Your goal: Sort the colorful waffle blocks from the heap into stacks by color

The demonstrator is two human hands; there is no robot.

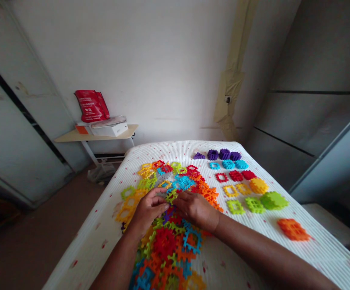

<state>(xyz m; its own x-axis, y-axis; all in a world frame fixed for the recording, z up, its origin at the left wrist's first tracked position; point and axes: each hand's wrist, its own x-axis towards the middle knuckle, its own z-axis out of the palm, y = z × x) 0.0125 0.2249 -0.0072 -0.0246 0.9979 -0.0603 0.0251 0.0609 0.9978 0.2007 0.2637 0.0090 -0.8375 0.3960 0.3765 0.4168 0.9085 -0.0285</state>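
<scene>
A long pile of notched plastic interlocking pieces (165,243) in red, orange, yellow, green, blue and purple lies before me. Over its middle, my left hand (149,209) is held with thumb and fingers curved and apart, nothing visible between them. Close beside it, my right hand (196,210) reaches into the pile with its fingers curled down and pressed together. Its fingertips are hidden, so whatever they hold cannot be made out. Purple pieces (166,216) and a green piece (171,196) lie between the two hands.
Pieces sorted by colour stand on the right of the white bedcover (223,249): purple stacks (224,154), blue (228,164), red (236,175), yellow (258,185), green (274,200) and orange (293,229). Behind left, a small table (102,137) bears a red bag (91,106) and a white box (111,129).
</scene>
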